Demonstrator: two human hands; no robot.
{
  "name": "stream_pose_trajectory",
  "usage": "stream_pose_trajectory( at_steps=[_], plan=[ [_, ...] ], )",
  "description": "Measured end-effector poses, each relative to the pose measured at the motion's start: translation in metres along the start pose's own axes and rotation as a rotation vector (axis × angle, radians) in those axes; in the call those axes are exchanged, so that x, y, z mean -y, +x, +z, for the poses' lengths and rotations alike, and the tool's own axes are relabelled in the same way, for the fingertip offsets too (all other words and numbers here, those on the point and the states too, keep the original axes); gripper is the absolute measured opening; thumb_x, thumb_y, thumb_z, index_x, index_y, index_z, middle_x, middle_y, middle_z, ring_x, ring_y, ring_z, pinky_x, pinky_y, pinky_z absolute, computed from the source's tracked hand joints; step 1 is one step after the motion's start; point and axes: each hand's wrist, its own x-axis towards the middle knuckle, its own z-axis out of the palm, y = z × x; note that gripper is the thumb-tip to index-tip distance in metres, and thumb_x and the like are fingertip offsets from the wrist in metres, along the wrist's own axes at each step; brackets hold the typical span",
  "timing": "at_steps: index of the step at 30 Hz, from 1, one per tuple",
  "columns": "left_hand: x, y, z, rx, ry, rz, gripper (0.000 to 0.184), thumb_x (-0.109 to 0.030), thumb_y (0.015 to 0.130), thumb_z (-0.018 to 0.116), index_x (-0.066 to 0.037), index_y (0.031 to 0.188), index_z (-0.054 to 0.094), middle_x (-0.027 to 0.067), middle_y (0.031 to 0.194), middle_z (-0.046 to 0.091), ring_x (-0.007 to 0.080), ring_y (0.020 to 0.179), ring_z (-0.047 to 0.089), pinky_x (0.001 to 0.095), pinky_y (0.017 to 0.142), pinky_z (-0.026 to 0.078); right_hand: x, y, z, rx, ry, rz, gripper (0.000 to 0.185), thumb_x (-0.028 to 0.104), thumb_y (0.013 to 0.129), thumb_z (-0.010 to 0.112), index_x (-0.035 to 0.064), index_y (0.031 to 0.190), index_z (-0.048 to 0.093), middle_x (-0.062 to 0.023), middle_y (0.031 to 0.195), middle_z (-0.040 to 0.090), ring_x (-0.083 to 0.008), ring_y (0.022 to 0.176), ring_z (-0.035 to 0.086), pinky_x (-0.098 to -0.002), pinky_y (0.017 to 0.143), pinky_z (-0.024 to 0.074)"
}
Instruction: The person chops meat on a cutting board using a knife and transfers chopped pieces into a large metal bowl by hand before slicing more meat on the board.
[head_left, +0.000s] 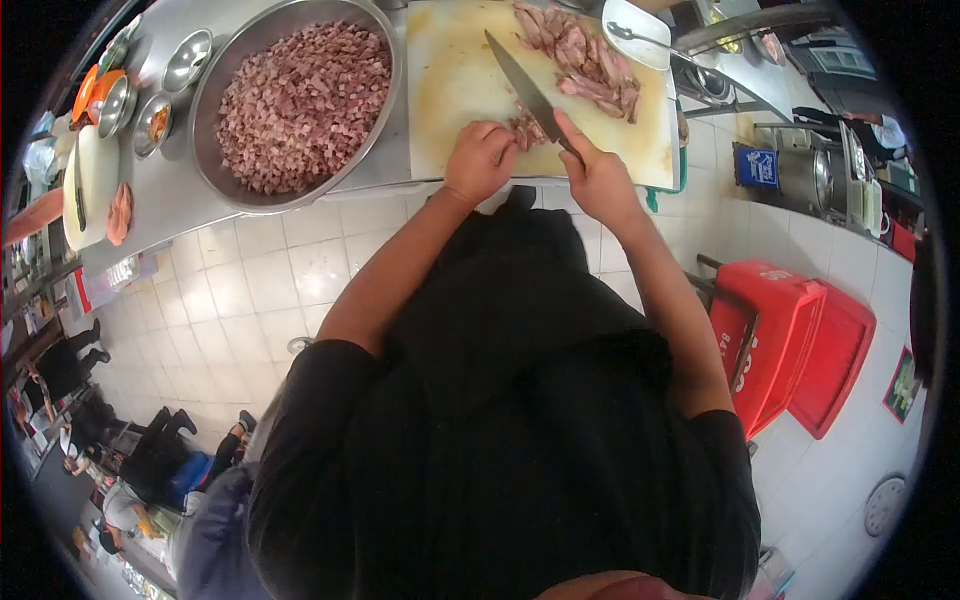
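Observation:
My right hand [603, 185] grips a kitchen knife [525, 85] by its handle. The long blade points up and left across a pale cutting board [440, 90]. Just left of the blade lies a small portion of cut meat [525, 130], part of it behind the knife. My left hand [481, 160] has its fingers curled at the left end of this meat, holding it against the board; the fingertips are partly hidden. Farther back on the board rests a heap of larger meat strips [590, 65].
Left of the board, a big steel bowl [203, 130] holds diced meat. Small metal bowls [190, 60] and a second board [98, 190] with a knife stand farther left. A white tray [650, 50] with a spoon sits back right. A red bin [765, 340] is on the floor.

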Motion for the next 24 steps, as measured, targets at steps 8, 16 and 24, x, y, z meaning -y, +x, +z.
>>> stream_pose_trajectory(
  at_steps=[8,16,24],
  plan=[
    [-0.010,0.007,-0.003,0.053,0.085,-0.005,0.015,-0.016,0.084,0.079,-0.011,0.096,0.072,0.0079,0.101,0.067,0.0316,0.099,0.064,0.0456,0.086,0.051,0.010,-0.012,-0.021,0.217,-0.084,0.067,0.063,0.015,0.102,0.062,0.0319,0.161,0.044,-0.0294,0.091,0.071,-0.0500,0.085,0.068,-0.0545,0.077,0.0539],
    [-0.010,0.007,0.001,0.096,0.088,-0.040,0.017,-0.015,0.086,0.079,-0.008,0.102,0.074,0.0110,0.104,0.069,0.0347,0.100,0.063,0.0476,0.088,0.051,0.014,0.012,-0.035,0.393,-0.172,0.068,0.061,0.020,0.102,0.057,0.0324,0.160,0.042,-0.0291,0.091,0.072,-0.0507,0.086,0.070,-0.0605,0.079,0.0553],
    [-0.008,0.008,0.000,0.092,0.153,-0.037,0.013,-0.012,0.084,0.076,-0.009,0.097,0.073,0.0085,0.102,0.068,0.0321,0.098,0.063,0.0449,0.086,0.051,-0.033,0.000,0.029,0.217,-0.086,0.006,0.063,0.020,0.103,0.056,0.0351,0.162,0.038,-0.0278,0.088,0.072,-0.0486,0.083,0.071,-0.0603,0.077,0.0555]
  ],
)
